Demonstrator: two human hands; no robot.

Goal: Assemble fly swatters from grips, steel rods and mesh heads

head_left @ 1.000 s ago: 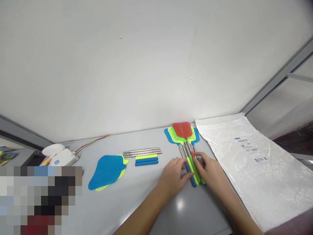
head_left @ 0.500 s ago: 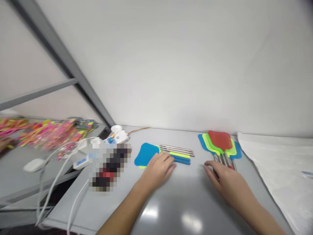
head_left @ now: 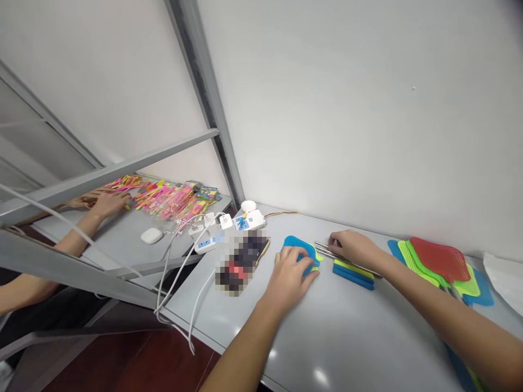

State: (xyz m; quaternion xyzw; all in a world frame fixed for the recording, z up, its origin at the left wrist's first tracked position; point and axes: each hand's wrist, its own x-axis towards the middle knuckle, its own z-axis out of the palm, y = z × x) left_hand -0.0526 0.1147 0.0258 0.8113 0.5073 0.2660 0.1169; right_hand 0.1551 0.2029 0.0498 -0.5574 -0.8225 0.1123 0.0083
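Observation:
My left hand (head_left: 289, 275) curls over a blue fly-swatter head (head_left: 295, 241), its fingers bent on the mesh. A yellow-green head (head_left: 319, 258) peeks out beneath. To the right, the fingertips of my right hand (head_left: 353, 247) are closed at the thin metal rods (head_left: 327, 252), which lie side by side on the table; the exact grip is partly hidden. Just in front of the rods are a yellow handle (head_left: 353, 270) and blue handles (head_left: 353, 276). Beyond my right forearm lies a fanned pile of swatters, with a red swatter (head_left: 439, 257) on top.
Left of my hand lie a pixelated dark object (head_left: 245, 261) and power strips (head_left: 249, 220) with white cables (head_left: 198, 294). Past a grey metal frame (head_left: 204, 98), another person's hand (head_left: 110, 202) is among colourful packaged items (head_left: 175, 198). White sheeting (head_left: 506, 277) lies far right.
The view has swung left. My right hand has moved from beside the swatter pile to the metal rods. My left hand has shifted from beside the handles onto the blue head.

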